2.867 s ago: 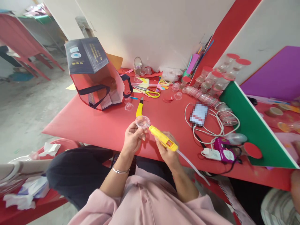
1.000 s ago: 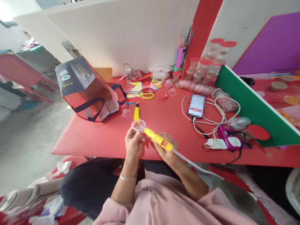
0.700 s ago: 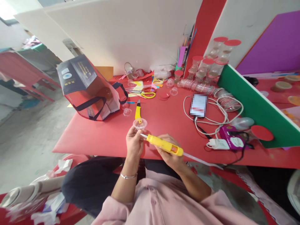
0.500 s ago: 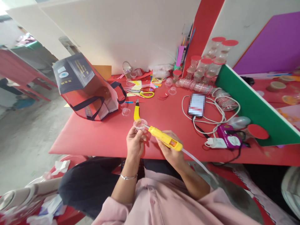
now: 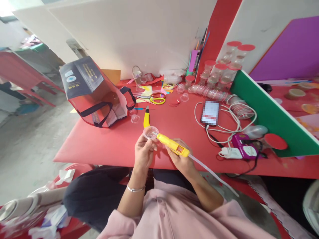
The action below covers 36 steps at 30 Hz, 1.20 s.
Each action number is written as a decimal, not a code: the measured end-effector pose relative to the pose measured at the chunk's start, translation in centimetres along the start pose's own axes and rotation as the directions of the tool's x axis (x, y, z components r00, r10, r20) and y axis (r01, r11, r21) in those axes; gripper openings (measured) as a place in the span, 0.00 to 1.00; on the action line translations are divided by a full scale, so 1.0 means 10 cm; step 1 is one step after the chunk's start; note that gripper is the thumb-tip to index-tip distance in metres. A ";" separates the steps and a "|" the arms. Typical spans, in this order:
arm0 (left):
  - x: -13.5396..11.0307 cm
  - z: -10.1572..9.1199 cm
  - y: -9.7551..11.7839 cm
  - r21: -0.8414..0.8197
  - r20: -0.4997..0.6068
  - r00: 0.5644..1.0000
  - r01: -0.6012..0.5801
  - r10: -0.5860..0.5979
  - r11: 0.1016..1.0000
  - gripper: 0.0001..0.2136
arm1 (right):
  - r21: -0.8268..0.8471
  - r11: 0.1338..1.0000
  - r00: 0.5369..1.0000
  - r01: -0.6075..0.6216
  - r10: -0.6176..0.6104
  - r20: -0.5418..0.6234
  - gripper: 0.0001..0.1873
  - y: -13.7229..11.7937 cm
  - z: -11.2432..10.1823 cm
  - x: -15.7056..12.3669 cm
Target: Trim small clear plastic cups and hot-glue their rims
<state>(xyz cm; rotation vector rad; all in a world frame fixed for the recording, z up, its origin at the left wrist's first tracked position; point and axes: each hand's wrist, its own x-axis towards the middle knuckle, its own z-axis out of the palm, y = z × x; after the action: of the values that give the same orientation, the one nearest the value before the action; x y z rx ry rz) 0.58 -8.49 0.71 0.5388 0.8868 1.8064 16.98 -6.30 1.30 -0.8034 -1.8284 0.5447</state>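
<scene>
My left hand (image 5: 144,148) is closed on the base of a small clear plastic cup (image 5: 150,132), tilted with its round mouth upward. My right hand (image 5: 180,156) grips a yellow pen-style hot glue gun (image 5: 171,145). Its metal tip reaches inside the cup's rim. A long whitish glue stick (image 5: 211,172) trails from the rear end of the glue gun. Just beyond the cup, a yellow utility knife (image 5: 146,119) lies on the red table (image 5: 171,119). Yellow-handled scissors (image 5: 157,100) rest farther back, among paper scraps.
A dark-topped bag (image 5: 84,79) stands on the left. To the right are a phone (image 5: 210,113), coiled white cable, a purple power adapter (image 5: 244,146) and a green board (image 5: 271,116). Stacked clear cups (image 5: 208,92) and red-capped containers (image 5: 221,69) stand behind.
The glue gun has moved slightly left, with its tip a little deeper in the cup. The cup's mouth is turned more toward me. Both hands keep their hold.
</scene>
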 end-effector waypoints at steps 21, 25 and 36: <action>0.01 0.04 -0.02 0.055 -0.005 1.000 -0.016 0.016 0.998 0.24 | 0.010 1.000 1.000 0.001 -0.001 0.007 0.02 0.05 -0.07 0.00; 0.00 0.05 0.00 0.057 0.002 1.000 -0.019 0.019 0.998 0.25 | 0.056 0.998 0.999 0.026 -0.028 0.034 0.02 0.08 -0.08 -0.01; -0.01 0.05 0.00 0.050 0.009 1.000 -0.027 0.026 0.998 0.23 | 0.052 0.999 1.000 0.016 -0.017 0.014 0.04 0.09 -0.09 -0.04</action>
<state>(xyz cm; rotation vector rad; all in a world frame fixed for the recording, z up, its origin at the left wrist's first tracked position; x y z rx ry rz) 0.99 -8.44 0.98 0.5924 0.9248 1.8086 18.14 -5.98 0.81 -0.7505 -1.8251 0.5866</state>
